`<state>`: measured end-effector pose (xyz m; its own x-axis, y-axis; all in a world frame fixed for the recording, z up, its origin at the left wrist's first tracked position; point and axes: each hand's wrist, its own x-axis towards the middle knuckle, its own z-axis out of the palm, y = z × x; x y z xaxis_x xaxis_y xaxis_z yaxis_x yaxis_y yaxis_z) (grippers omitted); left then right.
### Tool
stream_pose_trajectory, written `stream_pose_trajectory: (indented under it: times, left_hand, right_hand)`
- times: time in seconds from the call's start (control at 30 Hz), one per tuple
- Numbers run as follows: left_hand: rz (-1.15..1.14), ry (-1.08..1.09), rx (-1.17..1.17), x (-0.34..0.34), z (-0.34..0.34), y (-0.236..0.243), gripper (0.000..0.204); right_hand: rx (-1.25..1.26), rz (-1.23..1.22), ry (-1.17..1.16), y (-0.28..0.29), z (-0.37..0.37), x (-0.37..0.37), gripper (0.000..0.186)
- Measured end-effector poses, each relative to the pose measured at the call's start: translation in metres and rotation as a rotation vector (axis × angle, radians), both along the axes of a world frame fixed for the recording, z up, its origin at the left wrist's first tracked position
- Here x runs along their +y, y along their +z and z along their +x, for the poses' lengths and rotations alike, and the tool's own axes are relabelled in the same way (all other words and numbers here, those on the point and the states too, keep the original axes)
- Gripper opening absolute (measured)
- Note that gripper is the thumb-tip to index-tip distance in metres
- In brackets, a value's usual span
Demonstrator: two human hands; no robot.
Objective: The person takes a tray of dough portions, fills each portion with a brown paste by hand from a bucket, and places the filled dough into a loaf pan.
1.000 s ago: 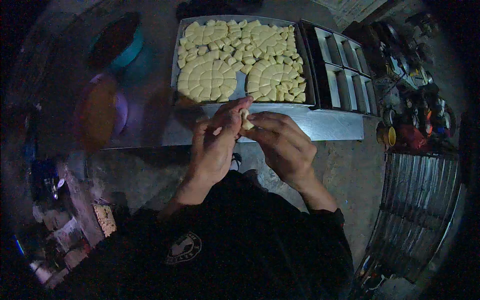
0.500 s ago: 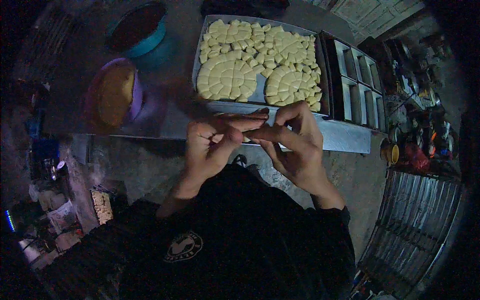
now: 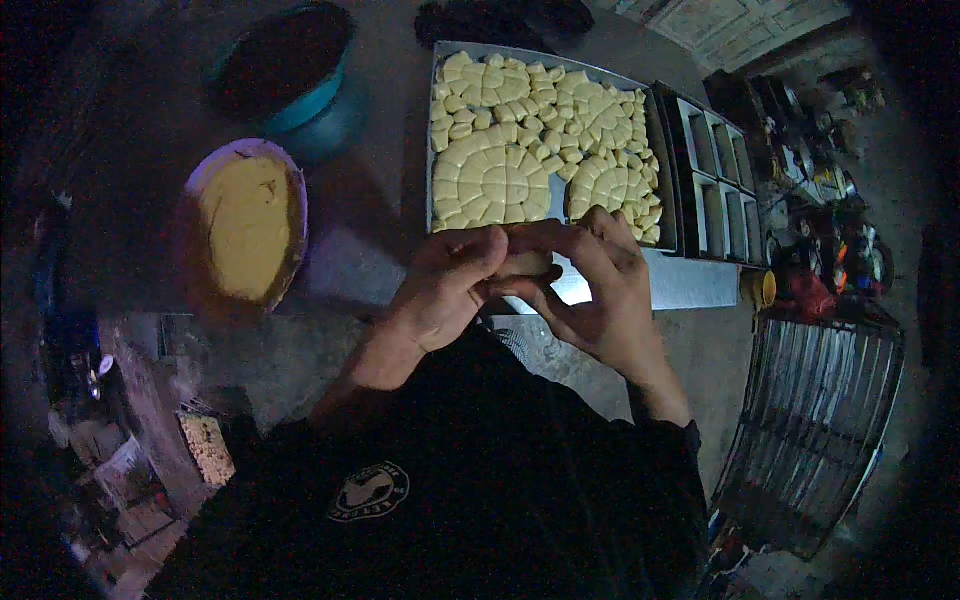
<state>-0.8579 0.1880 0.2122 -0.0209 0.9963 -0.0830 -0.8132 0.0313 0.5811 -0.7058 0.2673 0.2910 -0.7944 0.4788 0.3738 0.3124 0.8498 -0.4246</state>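
Closest in, a plain black shirt (image 3: 500, 480) with a pale round emblem; just past it, a bare left hand (image 3: 445, 290) and a bare right hand (image 3: 612, 292), held together over the bright front strip of a grey metal worktop (image 3: 695, 285). Grip: fingers bent inward, overlapping and touching across both hands; cannot tell from this angle about anything pinched between. Well off to the left, a purple, round-rimmed bowl (image 3: 303, 215) with a smooth yellow mass (image 3: 248, 230) inside. Just beyond the fingers, in a shallow, rectangular grey metal tray (image 3: 557, 203) on the worktop, pale yellow rounds of cut dough (image 3: 490, 182) and small, blocky loose dough pieces (image 3: 526, 110). Probably soft, light and slightly tacky, easily dented or stretched; best taken lightly by the sides, between thumb and fingertips, or supported from beneath for a whole round, with likely splitting along the cuts otherwise. In looks, smooth and plump, divided by grooves into concentric rings of segments; fullest at near left, partly crowded by loose pieces at near right, with bare metal between. Right beside the tray, dark rectangular pans (image 3: 708, 212) with two rows of compartments; farther back on the left, a deep teal basin (image 3: 310, 110), dark inside.
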Motion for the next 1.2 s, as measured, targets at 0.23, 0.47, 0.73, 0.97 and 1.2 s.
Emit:
stream_pose_trajectory:
  times: [0.23, 0.47, 0.73, 0.97, 1.2]
  left_hand:
    - [-0.022, 0.211, 0.887, 0.016, -0.011, -0.060, 0.020]
    - [0.048, -0.172, 1.297, 0.011, -0.013, -0.171, 0.054]
    - [0.276, -0.140, 1.652, 0.005, 0.001, -0.193, 0.086]
    - [0.133, -0.160, 1.435, 0.015, 0.011, -0.200, 0.073]
    - [0.009, -0.147, 1.583, 0.004, 0.017, -0.176, 0.083]
  right_hand:
    - [0.112, -1.353, -0.279, -0.074, -0.010, 0.005, 0.059]
    - [-0.034, -0.578, -0.486, -0.207, 0.038, 0.013, 0.026]
    - [-0.174, -0.345, -0.217, -0.210, 0.046, 0.016, 0.060]
    - [-0.107, -0.776, -0.141, -0.232, 0.050, 0.019, 0.072]
    - [0.055, -0.445, 0.162, -0.202, 0.058, 0.074, 0.044]
